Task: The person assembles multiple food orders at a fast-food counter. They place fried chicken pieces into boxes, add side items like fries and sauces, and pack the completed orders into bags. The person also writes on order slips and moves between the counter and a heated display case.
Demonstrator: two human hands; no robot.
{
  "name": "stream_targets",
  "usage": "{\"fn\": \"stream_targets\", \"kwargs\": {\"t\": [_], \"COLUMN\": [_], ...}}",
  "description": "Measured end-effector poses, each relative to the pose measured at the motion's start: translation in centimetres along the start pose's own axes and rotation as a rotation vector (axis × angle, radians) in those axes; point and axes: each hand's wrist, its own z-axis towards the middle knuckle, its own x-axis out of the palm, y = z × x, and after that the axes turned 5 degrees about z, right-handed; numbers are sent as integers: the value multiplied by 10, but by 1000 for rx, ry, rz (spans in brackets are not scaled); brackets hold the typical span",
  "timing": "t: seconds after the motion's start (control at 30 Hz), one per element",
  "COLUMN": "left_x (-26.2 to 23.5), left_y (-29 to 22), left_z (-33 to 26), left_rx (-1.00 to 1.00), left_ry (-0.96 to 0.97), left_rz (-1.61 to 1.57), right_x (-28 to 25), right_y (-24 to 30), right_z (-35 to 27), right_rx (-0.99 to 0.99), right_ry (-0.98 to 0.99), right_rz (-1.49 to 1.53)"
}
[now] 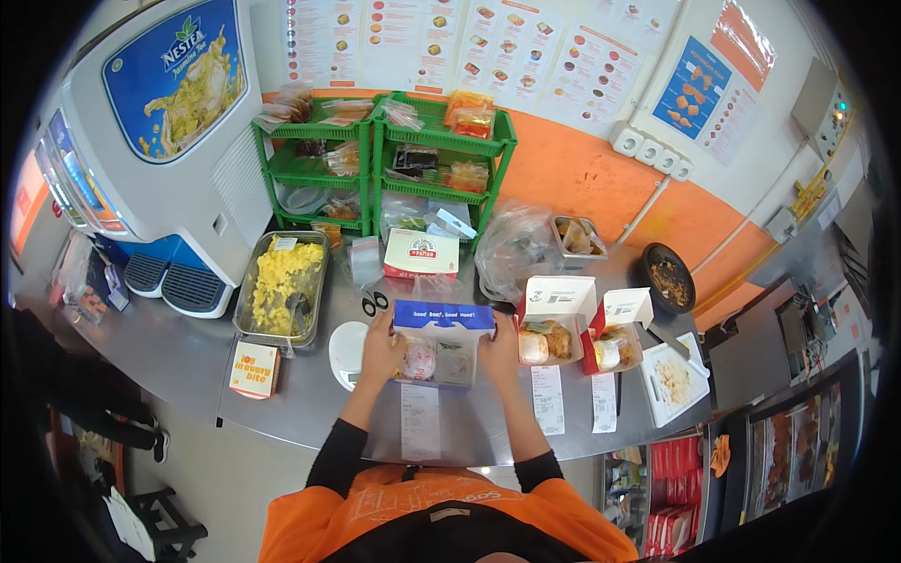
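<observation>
A blue and white cardboard food box (443, 316) stands with its lid raised on the steel counter in front of me. My left hand (382, 349) grips its left side, and my right hand (499, 345) grips the right. Inside lie a round bundle in white and pink wrapping (419, 360) and a pale, clear-covered portion (455, 364). Under the front edge a paper receipt (420, 422) hangs toward me. Just left of my left hand sits a round white scale (348, 352), with black-handled scissors (374, 302) behind it.
To the right, two open meal boxes (556, 298) (619, 310) hold fried chicken and wrapped rice, receipts before them. A cutting board (676, 380) with a knife lies beyond. At left are a tray of yellow food (282, 286) and a drink dispenser (169, 122). Green racks (380, 169) stand behind.
</observation>
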Motion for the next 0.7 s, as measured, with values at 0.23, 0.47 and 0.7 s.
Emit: {"fn": "stream_targets", "kwargs": {"t": [0.23,0.47,0.7], "left_x": [-30,56,69], "left_y": [-20,22,35], "left_z": [-10,-21,-37], "left_rx": [-273,-811,-787], "left_ry": [154,392,-77], "left_rz": [601,-1321,-1540], "right_x": [-44,-48,-38], "right_y": [-21,-24,-46], "right_z": [-21,-39,-62], "right_rx": [-188,-255,-477], "right_ry": [266,306,328], "right_rz": [83,128,-131]}}
